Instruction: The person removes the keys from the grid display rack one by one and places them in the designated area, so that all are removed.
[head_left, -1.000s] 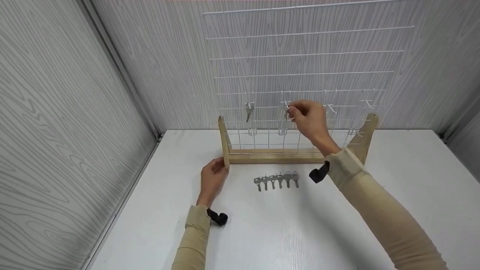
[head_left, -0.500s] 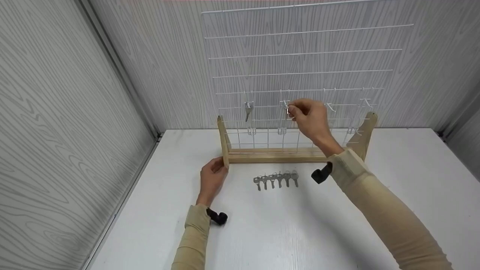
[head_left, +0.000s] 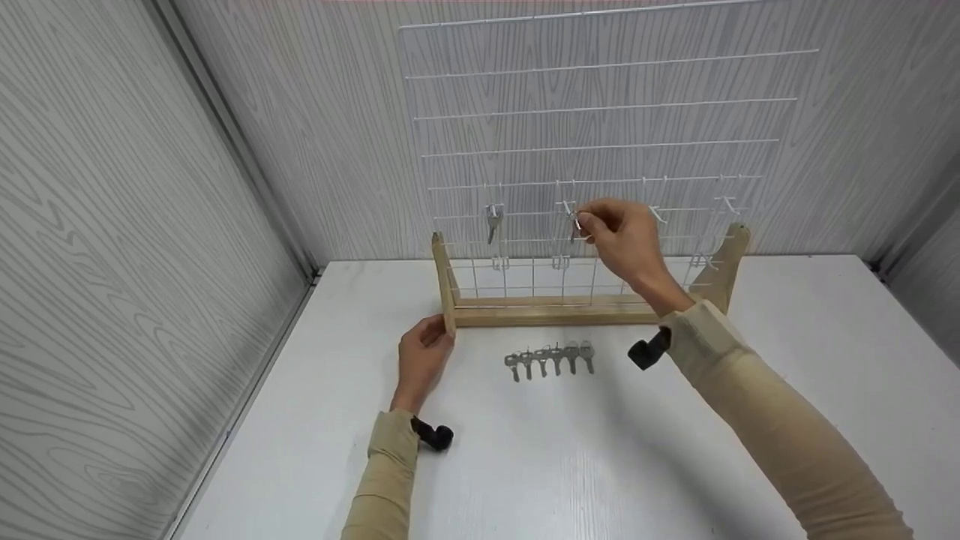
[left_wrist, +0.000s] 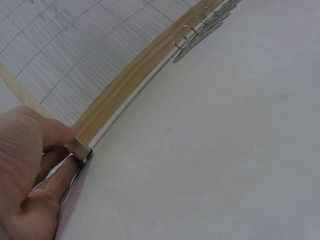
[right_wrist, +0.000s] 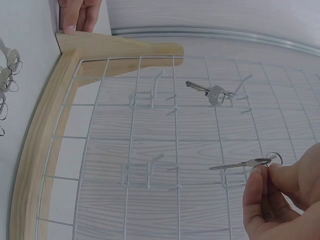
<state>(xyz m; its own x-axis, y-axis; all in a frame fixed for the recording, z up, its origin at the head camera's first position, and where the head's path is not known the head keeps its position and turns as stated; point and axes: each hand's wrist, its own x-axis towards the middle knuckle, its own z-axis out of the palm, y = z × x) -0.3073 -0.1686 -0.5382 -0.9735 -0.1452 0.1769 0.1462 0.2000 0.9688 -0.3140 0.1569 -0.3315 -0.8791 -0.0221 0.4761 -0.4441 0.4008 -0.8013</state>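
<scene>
My right hand [head_left: 626,240] pinches a silver key [right_wrist: 245,164] with a small ring [right_wrist: 274,158] between thumb and fingertips. This key is close to the second hook [head_left: 568,206] on a white wire grid rack; whether the ring touches the hook is hard to tell. Another key [right_wrist: 216,95] hangs by its ring from the first hook, at the left in the head view. Down at the rack's left front corner, my left hand [head_left: 421,360] grips the end of the wooden side piece [left_wrist: 79,148] between thumb and fingers.
Several more keys [head_left: 559,360] with rings lie in a row on the white table [head_left: 510,465], before the rack's wooden crossbar [head_left: 555,316]. More hooks [head_left: 729,204] stick out to the right, with others lower on the grid. A patterned wall stands behind.
My right hand has shifted slightly right of the second hook, and more of the key shows. The left hand keeps its hold on the wooden side piece. The head view has drifted a little.
</scene>
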